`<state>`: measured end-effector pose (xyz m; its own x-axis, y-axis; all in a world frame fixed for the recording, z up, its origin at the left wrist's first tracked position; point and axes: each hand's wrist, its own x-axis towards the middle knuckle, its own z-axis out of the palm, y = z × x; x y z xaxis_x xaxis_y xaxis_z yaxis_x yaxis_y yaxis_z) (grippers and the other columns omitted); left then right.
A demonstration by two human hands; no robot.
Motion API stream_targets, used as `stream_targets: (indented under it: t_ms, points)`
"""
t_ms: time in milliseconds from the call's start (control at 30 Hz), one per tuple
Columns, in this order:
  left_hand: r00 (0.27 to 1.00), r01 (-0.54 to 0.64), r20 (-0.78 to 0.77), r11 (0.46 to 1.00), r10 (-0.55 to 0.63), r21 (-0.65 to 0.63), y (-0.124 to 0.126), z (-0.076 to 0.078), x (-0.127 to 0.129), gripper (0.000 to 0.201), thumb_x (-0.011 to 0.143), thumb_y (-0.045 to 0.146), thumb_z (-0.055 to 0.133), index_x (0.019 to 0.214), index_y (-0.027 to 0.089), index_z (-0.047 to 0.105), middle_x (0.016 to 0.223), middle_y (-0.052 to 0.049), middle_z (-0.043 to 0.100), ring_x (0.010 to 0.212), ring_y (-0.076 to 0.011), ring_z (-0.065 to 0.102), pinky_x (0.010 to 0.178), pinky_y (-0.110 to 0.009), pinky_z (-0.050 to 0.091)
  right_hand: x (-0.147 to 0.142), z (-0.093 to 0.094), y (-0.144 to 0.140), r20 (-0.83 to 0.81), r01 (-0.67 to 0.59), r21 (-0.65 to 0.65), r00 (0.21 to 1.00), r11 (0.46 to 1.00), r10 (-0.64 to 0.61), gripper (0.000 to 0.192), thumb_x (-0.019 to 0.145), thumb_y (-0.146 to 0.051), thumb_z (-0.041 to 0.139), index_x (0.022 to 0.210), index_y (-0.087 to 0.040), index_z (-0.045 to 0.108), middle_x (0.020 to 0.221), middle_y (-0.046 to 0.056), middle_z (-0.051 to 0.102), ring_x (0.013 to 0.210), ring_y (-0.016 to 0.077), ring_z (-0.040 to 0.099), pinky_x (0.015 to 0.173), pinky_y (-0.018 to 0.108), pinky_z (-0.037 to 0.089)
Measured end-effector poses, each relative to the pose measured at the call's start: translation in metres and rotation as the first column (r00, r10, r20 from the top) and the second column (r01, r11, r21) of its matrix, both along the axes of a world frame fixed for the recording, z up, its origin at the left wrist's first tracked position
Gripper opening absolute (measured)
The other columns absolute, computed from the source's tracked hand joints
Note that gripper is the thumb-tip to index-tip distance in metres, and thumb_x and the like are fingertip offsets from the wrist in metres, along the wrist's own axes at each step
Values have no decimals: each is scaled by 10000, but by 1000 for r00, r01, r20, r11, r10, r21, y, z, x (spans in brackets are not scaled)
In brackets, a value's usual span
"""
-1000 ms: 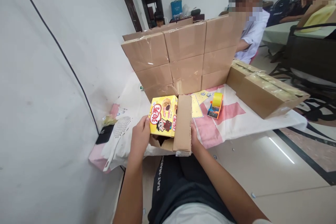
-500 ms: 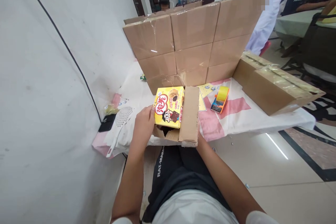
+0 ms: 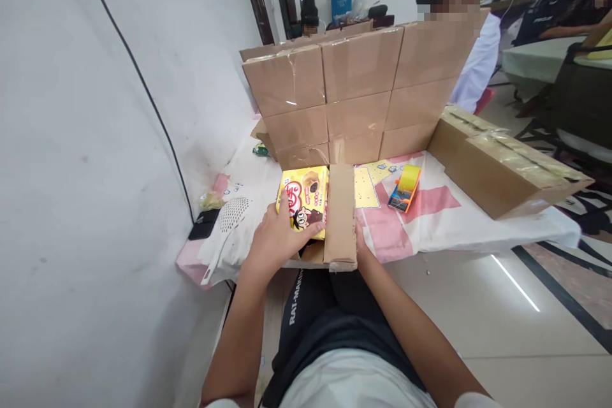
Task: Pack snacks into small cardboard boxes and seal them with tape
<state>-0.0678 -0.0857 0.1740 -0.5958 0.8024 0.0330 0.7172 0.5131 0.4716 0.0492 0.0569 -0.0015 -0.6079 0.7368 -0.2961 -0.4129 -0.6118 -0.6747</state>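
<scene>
Head view: yellow box (image 3: 313, 194) lies at mouth of open carton (image 3: 340, 217), long axis seemingly fore-and-aft. Left hand (image 3: 277, 234) nearer, at box's near-left corner, thumb and forefinger spread wide over it. Right hand (image 3: 362, 243) against carton's right side, fingers hidden; can't tell grip.

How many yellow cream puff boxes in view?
1: the yellow cream puff box is at the opening of the cardboard carton, with the left hand on its printed face. Others may be hidden inside that carton or the stacked cartons.
</scene>
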Motion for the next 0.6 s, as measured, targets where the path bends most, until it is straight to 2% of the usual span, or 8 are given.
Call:
stream_targets:
  t_ms: [67, 133, 233, 300, 400, 600]
  points:
    - [999, 29, -27, 999, -28, 22, 0, -7, 0, 1145, 703, 762, 683, 1572, 145, 262, 1618, -271, 266, 1470, -480, 291, 1112, -562, 356, -1, -1, -1, -5, -51, -27, 999, 998, 51, 339, 858, -480, 608, 1002, -191, 710, 853, 76, 777, 860, 284, 737, 830, 415, 602]
    - [997, 60, -43, 996, -57, 68, 2, -14, -2, 1163, 686, 725, 724, 1576, 147, 251, 1673, -243, 152, 1517, -475, 172, 1154, -588, 302, -1, -1, -1, -8, -101, -53, 995, 993, 101, 368, 811, -503, 646, 1031, -215, 709, 861, 75, 779, 913, 316, 739, 857, 469, 602]
    - [998, 65, -26, 987, -62, 148, 5, -22, -7, 1016, 743, 601, 728, 1562, 185, 293, 1682, -205, 173, 1527, -437, 180, 1176, -607, 271, -1, -2, 0, -33, -146, -66, 989, 987, 144, 439, 784, -546, 663, 1079, -223, 703, 894, 82, 782, 982, 341, 734, 882, 503, 596]
    - [997, 78, 4, 975, -81, 207, 4, -24, -10, 928, 779, 505, 704, 1557, 185, 310, 1672, -191, 218, 1540, -389, 188, 1209, -576, 244, -1, -5, 1, -42, -132, -52, 991, 990, 130, 460, 780, -561, 670, 1094, -226, 701, 899, 76, 784, 992, 337, 735, 881, 497, 598]
    - [992, 100, 45, 959, -116, 267, 0, -24, -9, 900, 798, 447, 675, 1569, 173, 301, 1667, -182, 237, 1552, -357, 183, 1237, -542, 218, 0, -15, 4, -41, -115, -32, 993, 993, 114, 478, 782, -590, 656, 1086, -225, 705, 891, 69, 786, 987, 334, 737, 861, 489, 605]
    - [993, 111, 8, 973, -114, 204, -10, -21, 8, 910, 876, 496, 589, 1621, 199, 160, 1702, -165, 125, 1562, -406, 91, 1207, -631, 210, -1, -28, 6, -59, 31, 60, 998, 998, -27, 332, 786, -513, 701, 979, -244, 720, 972, 40, 794, 985, 298, 732, 866, 410, 608]
